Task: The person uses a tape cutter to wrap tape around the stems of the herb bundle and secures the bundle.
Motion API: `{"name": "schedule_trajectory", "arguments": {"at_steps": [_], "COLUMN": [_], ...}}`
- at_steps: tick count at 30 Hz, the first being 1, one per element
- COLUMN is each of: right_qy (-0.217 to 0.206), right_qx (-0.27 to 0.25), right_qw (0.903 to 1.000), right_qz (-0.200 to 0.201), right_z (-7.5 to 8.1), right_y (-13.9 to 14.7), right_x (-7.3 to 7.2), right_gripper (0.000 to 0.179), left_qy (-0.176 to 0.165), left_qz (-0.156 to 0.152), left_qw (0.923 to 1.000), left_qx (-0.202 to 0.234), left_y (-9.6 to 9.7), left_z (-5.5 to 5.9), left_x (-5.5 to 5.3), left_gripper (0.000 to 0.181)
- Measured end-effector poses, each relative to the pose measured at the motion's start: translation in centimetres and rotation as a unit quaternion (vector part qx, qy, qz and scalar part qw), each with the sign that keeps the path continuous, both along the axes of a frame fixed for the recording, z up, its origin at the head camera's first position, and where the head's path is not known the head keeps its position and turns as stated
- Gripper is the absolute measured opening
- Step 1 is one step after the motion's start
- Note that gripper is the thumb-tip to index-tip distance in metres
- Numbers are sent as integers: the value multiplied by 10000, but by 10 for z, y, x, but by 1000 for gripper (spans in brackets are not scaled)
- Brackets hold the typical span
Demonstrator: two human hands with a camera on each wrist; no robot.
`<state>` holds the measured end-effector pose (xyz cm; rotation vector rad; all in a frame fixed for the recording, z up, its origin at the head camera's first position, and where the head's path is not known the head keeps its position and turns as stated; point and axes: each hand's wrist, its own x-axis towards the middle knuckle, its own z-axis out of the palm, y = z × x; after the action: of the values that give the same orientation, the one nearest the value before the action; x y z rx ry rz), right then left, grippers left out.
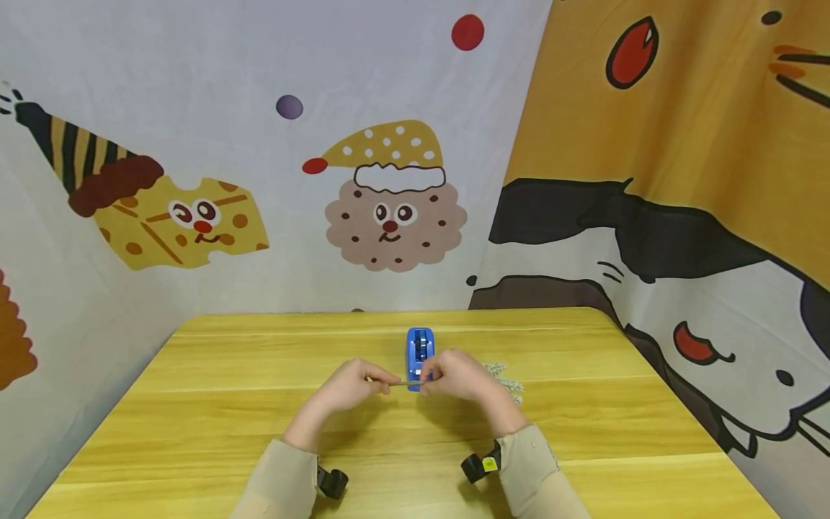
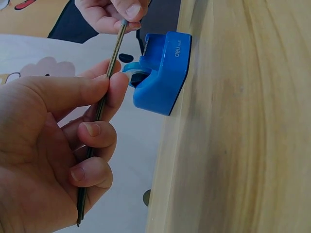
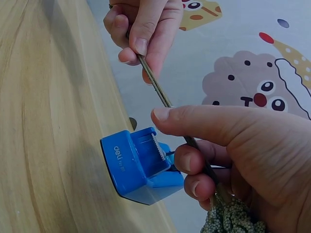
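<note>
A thin bundle of dark green stems (image 3: pixel 156 85) stretches between both hands. My left hand (image 1: pixel 353 382) pinches it between thumb and forefinger, the other fingers curled along the lower stems in the left wrist view. With thumb and fingers, my right hand (image 1: pixel 457 375) grips the stems nearer the flower end. Small pale green flower clusters (image 3: pixel 228 218) stick out below the right palm, and show right of that hand in the head view. Just beyond the hands a blue tape dispenser (image 1: pixel 420 339) stands on the table, its roll of tape (image 2: pixel 137 75) and serrated cutter (image 3: pixel 158 147) visible.
The wood-grain table (image 1: pixel 194 404) reaches back to a cartoon-printed cloth (image 1: pixel 227 86) hung behind and around it. Black wrist cameras (image 1: pixel 333 484) sit under both beige sleeves (image 1: pixel 280 479).
</note>
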<state>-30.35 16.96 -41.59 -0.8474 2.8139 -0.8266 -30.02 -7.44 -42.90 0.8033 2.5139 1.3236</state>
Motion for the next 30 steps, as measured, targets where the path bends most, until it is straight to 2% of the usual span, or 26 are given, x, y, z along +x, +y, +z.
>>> {"name": "schedule_trajectory", "arguments": {"at_steps": [10, 16, 24, 30], "right_qy": [-51, -97, -113, -238], "right_qx": [-92, -223, -200, -298], "right_qw": [9998, 9994, 9996, 9993], "right_qz": [182, 242, 160, 62], "right_z": [5, 4, 1, 0], "right_y": [1, 4, 4, 3], "right_x": [1, -1, -3, -3], "right_gripper": [6, 14, 18, 15], "left_qy": [-54, -21, 32, 44], "left_qz": [-29, -54, -65, -46], "left_qw": [10000, 10000, 10000, 10000], "left_qx": [47, 52, 24, -14], "left_y": [1, 1, 1, 1], "left_z": [3, 4, 2, 2], "left_x": [3, 3, 2, 2], "left_gripper": [21, 20, 20, 20]}}
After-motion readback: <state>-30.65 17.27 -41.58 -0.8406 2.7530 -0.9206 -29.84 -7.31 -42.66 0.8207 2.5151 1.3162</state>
